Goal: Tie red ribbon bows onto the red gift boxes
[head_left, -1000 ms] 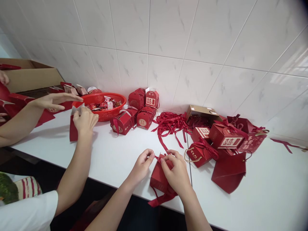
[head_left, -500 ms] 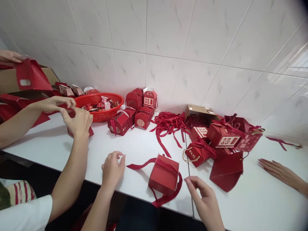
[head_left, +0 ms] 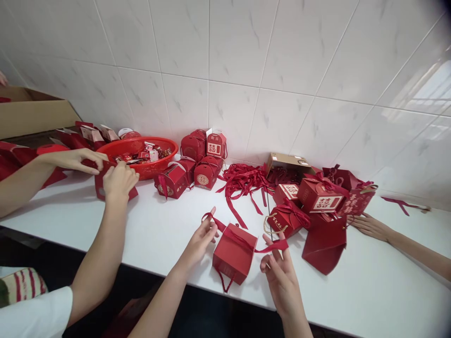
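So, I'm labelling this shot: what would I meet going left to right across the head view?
Cardboard box, red basket, wearer's left hand, ribboned red box, wearer's right hand, red packet, another person's hand.

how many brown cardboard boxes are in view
2: a big box at the far left, and a small box just right of the ribbon pile. Others may be hidden.
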### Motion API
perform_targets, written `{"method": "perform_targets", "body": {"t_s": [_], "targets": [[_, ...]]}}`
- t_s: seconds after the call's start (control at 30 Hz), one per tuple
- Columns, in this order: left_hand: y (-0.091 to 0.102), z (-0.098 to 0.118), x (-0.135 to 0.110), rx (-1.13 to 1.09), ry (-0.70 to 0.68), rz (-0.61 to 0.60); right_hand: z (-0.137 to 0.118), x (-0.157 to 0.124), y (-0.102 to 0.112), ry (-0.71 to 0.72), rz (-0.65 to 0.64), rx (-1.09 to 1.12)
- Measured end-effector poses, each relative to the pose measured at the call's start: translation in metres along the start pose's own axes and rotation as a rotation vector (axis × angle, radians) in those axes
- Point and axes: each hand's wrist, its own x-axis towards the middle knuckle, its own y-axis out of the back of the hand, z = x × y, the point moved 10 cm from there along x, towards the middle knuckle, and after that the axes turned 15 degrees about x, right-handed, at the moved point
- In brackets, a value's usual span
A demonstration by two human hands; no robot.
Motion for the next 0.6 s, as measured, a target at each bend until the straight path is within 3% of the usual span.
{"method": "perform_targets", "body": {"t_s": [0.13,0.37,0.6], "targets": [[-0.013,0.003,0.005,-0.373,0.067,-0.044,-0.003,0.000,0.002,0.011,0.101,0.245],[0.009,-0.014,0.009,-0.489,0.101,0.114,0.009,-0.001,0.043,0.068,0.334,0.226],[0.019,-0.025,0.005,-0.623,0.122,0.221,0.013,-0.003,0.032,-0.031,0.245,0.417]]}}
